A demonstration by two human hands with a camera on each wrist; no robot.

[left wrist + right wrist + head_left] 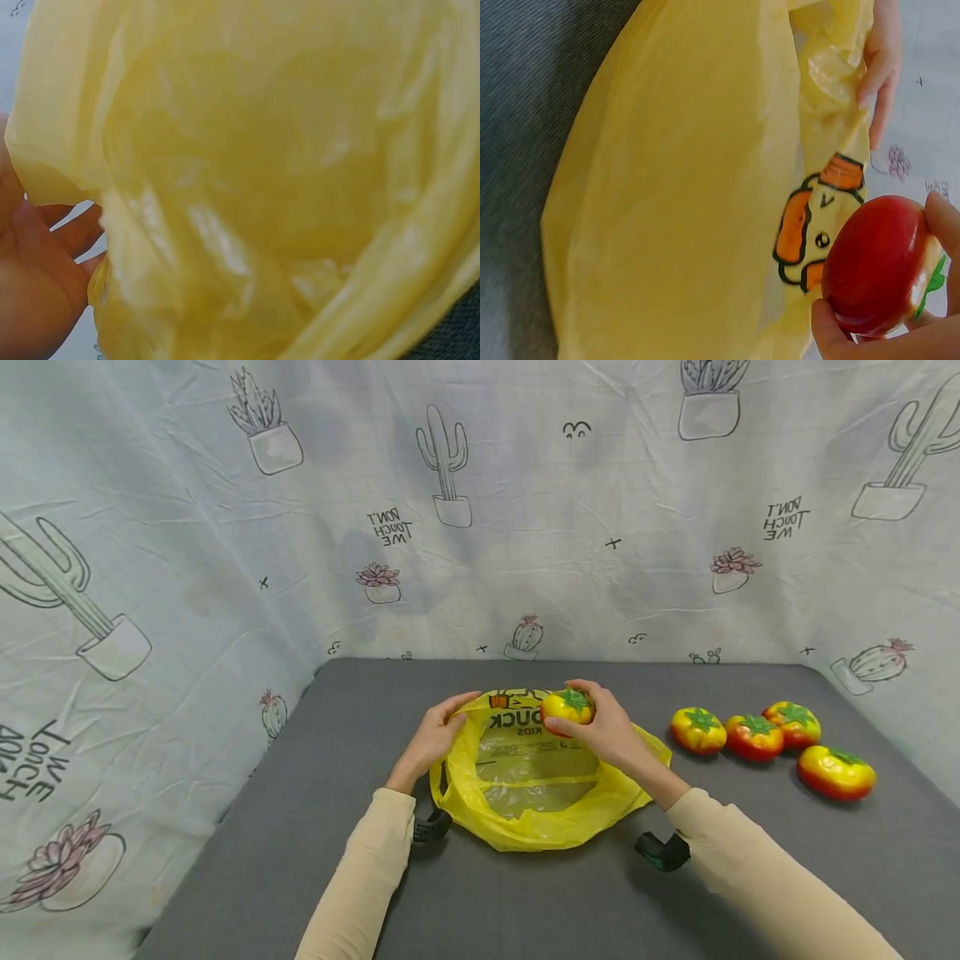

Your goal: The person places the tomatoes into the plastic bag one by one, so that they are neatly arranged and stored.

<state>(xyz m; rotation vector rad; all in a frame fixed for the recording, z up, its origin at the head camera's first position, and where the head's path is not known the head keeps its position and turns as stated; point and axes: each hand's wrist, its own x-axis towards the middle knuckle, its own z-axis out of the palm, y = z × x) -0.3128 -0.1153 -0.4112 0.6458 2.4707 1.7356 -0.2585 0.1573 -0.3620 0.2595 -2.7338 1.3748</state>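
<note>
A yellow plastic bag [525, 831] with a printed cartoon sits on the dark table, its mouth spread wide and facing up. At the left side of the mouth, my left hand [431, 737] holds the rim between thumb and fingers. My right hand [609, 731] grips a shiny red-and-yellow toy tomato [564, 708] with green leaves, above the far right part of the bag's mouth. From the right wrist, the tomato's red underside [874, 262] shows, with fingertips round its edges. The left wrist view looks into the bag's yellow folds [247, 165].
To the right of the bag lie several more toy tomatoes [753, 737], one of them [836, 774] nearer the table's right edge. A pale curtain [517, 560] printed with cacti hangs behind the grey table [315, 852] and along its sides.
</note>
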